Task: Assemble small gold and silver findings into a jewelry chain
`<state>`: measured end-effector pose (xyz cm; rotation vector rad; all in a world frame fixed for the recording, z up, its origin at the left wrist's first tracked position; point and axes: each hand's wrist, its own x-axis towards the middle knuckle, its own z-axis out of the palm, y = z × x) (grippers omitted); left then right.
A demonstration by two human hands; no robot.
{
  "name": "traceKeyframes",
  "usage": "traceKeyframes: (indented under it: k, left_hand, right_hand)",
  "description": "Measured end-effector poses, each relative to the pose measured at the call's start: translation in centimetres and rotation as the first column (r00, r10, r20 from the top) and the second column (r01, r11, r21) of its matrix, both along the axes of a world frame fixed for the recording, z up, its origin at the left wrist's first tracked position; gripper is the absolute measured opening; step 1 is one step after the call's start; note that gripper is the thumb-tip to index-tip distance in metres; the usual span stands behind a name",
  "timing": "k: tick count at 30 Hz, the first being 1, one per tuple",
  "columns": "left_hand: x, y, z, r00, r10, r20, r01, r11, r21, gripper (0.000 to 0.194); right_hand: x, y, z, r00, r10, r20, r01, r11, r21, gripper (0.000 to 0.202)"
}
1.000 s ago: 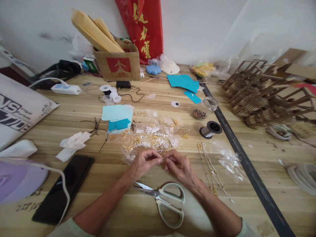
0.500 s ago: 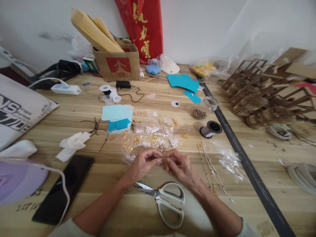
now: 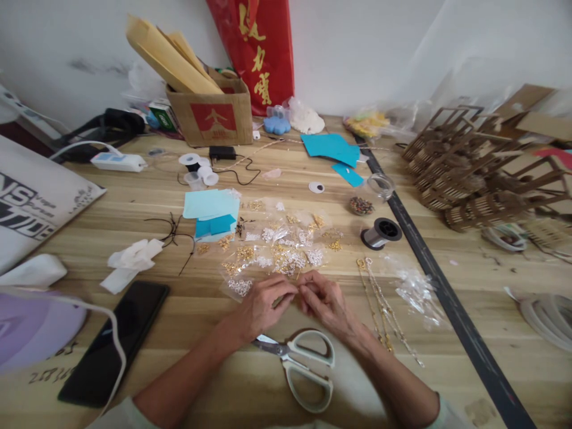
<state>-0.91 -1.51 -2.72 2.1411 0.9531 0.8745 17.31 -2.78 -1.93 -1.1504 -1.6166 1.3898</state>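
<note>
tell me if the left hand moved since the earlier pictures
Yes: against the unmoved scissors, the left hand has shifted slightly right and nearer the person, now hiding the blade tips.

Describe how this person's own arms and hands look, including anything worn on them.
The left hand and right hand are bare, with no gloves, and no watch shows. The left sleeve and right sleeve are pale and slightly greenish, ending well short of the hands, with no visible markings.

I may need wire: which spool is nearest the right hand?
The black spool of grey wire, beyond the right hand and to its right; the white spool is farther off, back left.
</note>
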Motion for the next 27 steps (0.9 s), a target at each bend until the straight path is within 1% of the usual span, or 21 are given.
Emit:
traceKeyframes:
  k: [4, 7, 13, 18, 23, 27]
  left_hand:
    - [0.0, -0.1, -0.1, 1.000, -0.003, -0.016, 0.003, 1.000, 0.021, 0.017]
    - [0.0, -0.1, -0.1, 1.000, -0.001, -0.018, 0.001, 1.000, 0.009, 0.016]
    - [0.1, -0.1, -0.2, 1.000, 0.004, 0.011, -0.004, 1.000, 0.000, 0.014]
    - [0.2, 0.0, 0.5, 0.999, 0.039, 0.028, -0.037, 0.998, -0.045, 0.013]
    - [0.2, 0.1, 0.8, 0.995, 0.061, 0.074, -0.057, 0.997, -0.054, 0.013]
    - [0.2, 0.2, 0.8, 0.996, 0.067, 0.059, -0.065, 0.997, -0.040, 0.013]
  right_hand:
    - [0.0, 0.0, 0.2, 0.999, 0.017, 0.040, -0.017, 1.000, 0.004, 0.022]
    - [0.0, 0.0, 0.3, 0.998, 0.025, 0.049, -0.025, 1.000, 0.002, 0.022]
    - [0.1, 0.0, 0.3, 0.999, 0.042, 0.027, -0.041, 0.999, -0.022, 0.023]
    - [0.3, 0.2, -0.1, 0.996, 0.084, -0.030, -0.086, 0.995, -0.052, 0.025]
    - [0.4, 0.1, 0.3, 0.993, 0.097, 0.070, -0.098, 0.995, 0.012, 0.020]
    - [0.5, 0.1, 0.8, 0.984, 0.090, 0.153, -0.105, 0.990, 0.094, 0.014]
